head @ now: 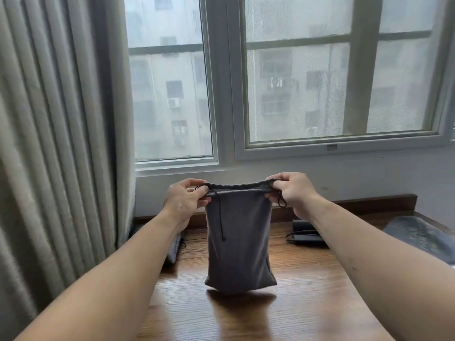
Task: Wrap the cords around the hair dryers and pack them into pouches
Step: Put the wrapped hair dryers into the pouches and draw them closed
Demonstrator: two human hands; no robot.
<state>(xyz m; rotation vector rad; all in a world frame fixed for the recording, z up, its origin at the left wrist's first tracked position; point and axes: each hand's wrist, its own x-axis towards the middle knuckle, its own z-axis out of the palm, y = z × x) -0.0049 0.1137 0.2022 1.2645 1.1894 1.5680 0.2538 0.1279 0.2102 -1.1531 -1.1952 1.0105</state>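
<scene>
Grey drawstring pouch, hanging over bench: left hand and right hand, each grip pinched on a mouth corner. Best pulled level, loose cord kept clear.

The grey rectangular cloth drawstring pouch hangs upright below the grip on both top corners, its black cord dangling.

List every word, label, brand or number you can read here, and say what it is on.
No text can be read.
Small tag on the window frame: too small and blurred to read.
Grey pouch: no print shows.
Dark patterned item at far right: blurred, no legible marks.
</scene>
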